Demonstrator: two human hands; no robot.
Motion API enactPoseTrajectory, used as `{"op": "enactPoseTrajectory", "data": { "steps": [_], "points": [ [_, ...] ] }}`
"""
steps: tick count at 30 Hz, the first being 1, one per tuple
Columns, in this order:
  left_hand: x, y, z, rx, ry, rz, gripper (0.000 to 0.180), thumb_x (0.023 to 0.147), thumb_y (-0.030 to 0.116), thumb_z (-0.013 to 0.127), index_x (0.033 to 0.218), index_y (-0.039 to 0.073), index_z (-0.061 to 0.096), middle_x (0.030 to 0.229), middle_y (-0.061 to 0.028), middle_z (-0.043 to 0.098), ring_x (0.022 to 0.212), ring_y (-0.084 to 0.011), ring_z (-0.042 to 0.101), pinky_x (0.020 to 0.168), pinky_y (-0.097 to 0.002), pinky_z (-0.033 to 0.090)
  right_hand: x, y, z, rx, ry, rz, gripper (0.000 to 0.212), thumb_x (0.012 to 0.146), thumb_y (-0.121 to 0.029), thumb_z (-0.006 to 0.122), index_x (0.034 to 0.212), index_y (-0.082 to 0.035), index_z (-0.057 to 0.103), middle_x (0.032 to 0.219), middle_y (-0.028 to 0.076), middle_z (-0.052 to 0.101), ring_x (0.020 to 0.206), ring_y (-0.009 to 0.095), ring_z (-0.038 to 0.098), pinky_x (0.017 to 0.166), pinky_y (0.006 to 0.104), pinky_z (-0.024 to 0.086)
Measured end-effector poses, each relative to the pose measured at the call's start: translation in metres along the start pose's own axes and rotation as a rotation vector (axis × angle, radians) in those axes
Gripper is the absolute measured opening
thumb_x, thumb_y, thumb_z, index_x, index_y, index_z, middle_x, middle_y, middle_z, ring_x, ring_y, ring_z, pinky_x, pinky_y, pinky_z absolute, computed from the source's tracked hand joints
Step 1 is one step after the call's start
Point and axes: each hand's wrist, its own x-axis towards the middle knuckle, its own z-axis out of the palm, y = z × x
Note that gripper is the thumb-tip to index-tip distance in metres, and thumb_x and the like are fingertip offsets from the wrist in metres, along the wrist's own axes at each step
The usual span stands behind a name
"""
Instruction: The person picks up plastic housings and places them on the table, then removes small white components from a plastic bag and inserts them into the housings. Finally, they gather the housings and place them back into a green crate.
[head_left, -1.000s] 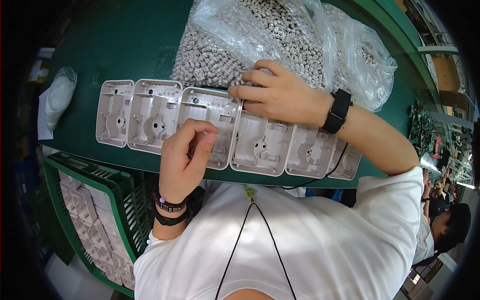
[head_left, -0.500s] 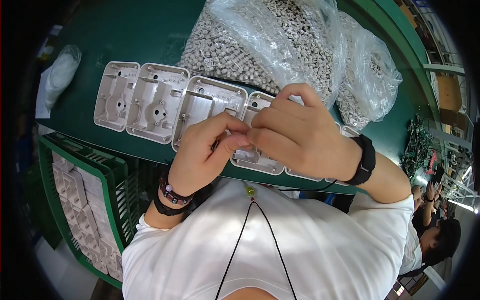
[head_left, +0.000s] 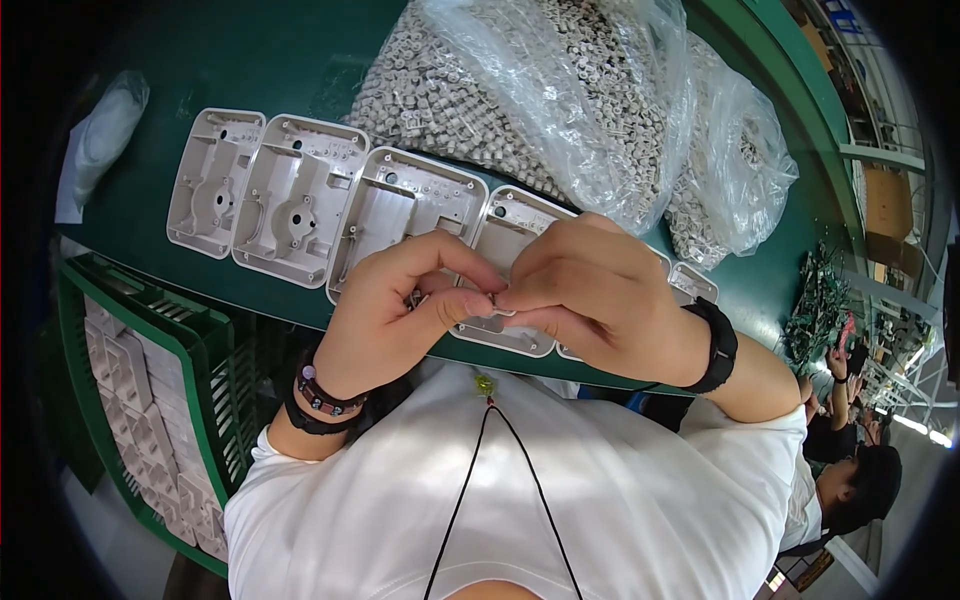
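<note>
My left hand is closed, its thumb and forefinger pinched on a tiny light part. Small pieces show in the curl of its fingers, too small to name. My right hand pinches the same tiny part from the other side, fingertips meeting the left ones. Both hands hover over a row of light grey plastic housings with their hollow sides up. A housing with a round boss lies left of the hands, and a housing in the middle is partly covered by them.
Clear bags of small grey plastic parts lie at the back of the green table. A green crate with more housings stands at lower left. Dark cables lie at the right, with other people beyond.
My right hand has turned and lowered slightly, its fingers now more closed together. The tiny part between the fingertips shows more plainly. The whole view has shifted a little.
</note>
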Motion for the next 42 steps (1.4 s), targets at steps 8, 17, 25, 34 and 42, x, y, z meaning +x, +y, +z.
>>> {"op": "enactPoseTrajectory", "data": {
  "steps": [8, 17, 25, 34, 42],
  "points": [
    [0.003, -0.003, 0.003, 0.875, 0.135, 0.088, 0.020, 0.076, 0.015, 0.064, 0.093, 0.007, 0.058, 0.081, -0.0029, 0.058, 0.060, -0.0177, 0.057, 0.053, -0.0261, 0.044, 0.006, 0.031, -0.017, -0.516, -0.068, -0.125, 0.019, 0.062, -0.008, 0.069, 0.079, -0.010, 0.062, 0.083, 0.002, 0.057, 0.078, 0.021, 0.054, 0.069, 0.0307, 0.039],
    [0.003, -0.012, 0.002, 1.112, 0.085, 0.115, 0.023, 0.071, 0.018, 0.066, 0.092, 0.010, 0.059, 0.083, -0.0036, 0.053, 0.062, -0.0231, 0.057, 0.053, -0.0308, 0.046, 0.023, 0.063, -0.001, -0.621, -0.265, -0.127, 0.007, 0.060, -0.014, 0.062, 0.066, -0.009, 0.062, 0.100, 0.001, 0.052, 0.097, 0.020, 0.045, 0.082, 0.0317, 0.035],
    [0.004, -0.015, 0.000, 1.088, 0.089, 0.106, 0.023, 0.071, 0.018, 0.066, 0.091, 0.010, 0.059, 0.083, -0.0036, 0.053, 0.062, -0.0232, 0.058, 0.053, -0.0309, 0.046, 0.020, 0.062, 0.000, -0.672, -0.348, -0.133, 0.010, 0.063, -0.015, 0.059, 0.067, -0.009, 0.065, 0.116, 0.000, 0.050, 0.105, 0.019, 0.043, 0.089, 0.0328, 0.032],
    [0.005, -0.013, 0.002, 1.086, 0.088, 0.106, 0.023, 0.070, 0.019, 0.067, 0.090, 0.010, 0.060, 0.080, -0.0034, 0.053, 0.062, -0.0227, 0.058, 0.052, -0.0309, 0.045, 0.005, 0.052, -0.008, -0.574, -0.237, -0.091, 0.018, 0.067, -0.013, 0.059, 0.082, -0.006, 0.067, 0.122, 0.003, 0.048, 0.110, 0.023, 0.043, 0.089, 0.0359, 0.035],
    [0.005, -0.010, 0.005, 1.145, 0.093, 0.138, 0.021, 0.071, 0.018, 0.066, 0.090, 0.011, 0.061, 0.080, -0.0018, 0.054, 0.061, -0.0214, 0.057, 0.050, -0.0309, 0.044, -0.050, -0.028, -0.042, -0.667, -0.163, 0.321, 0.028, 0.070, -0.003, 0.058, 0.098, -0.006, 0.059, 0.103, 0.008, 0.054, 0.092, 0.028, 0.051, 0.078, 0.0366, 0.040]
  ]
}}
